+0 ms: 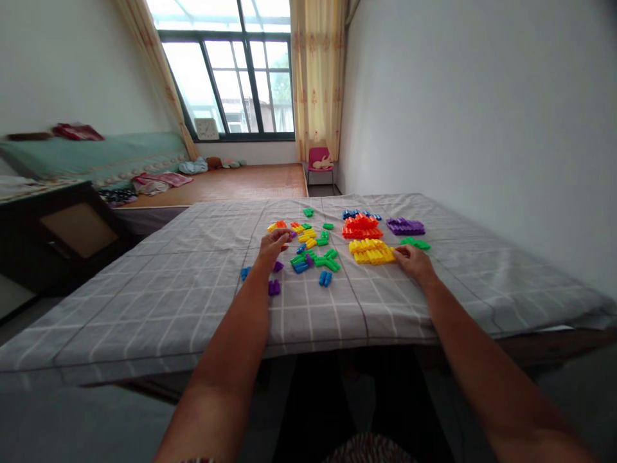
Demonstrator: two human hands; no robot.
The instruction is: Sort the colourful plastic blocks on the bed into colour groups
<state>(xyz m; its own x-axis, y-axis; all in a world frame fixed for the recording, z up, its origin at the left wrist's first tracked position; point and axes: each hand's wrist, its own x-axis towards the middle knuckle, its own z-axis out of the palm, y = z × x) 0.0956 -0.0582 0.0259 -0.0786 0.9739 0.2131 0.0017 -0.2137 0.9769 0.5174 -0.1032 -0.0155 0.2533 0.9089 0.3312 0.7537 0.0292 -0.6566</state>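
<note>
My left hand (276,244) is over the left side of a scatter of plastic building blocks, its fingers pinched together. Bits of orange and purple show by the fingertips, but I cannot make out what they hold. Just beyond it lie orange blocks (281,225), and yellow blocks (306,236) are to its right. My right hand (413,262) has its thumb and fingers closed on the right end of a row of yellow blocks (373,253). Red-orange blocks (361,227) are piled right behind that row. Green blocks (415,244) lie beyond my right hand.
Purple blocks (405,226) and dark blue blocks (354,213) sit farther back. Loose green blocks (328,260) and blue blocks (325,278) lie between my hands. A grey checked cloth (159,289) covers the table. The wall (482,128) runs along the right.
</note>
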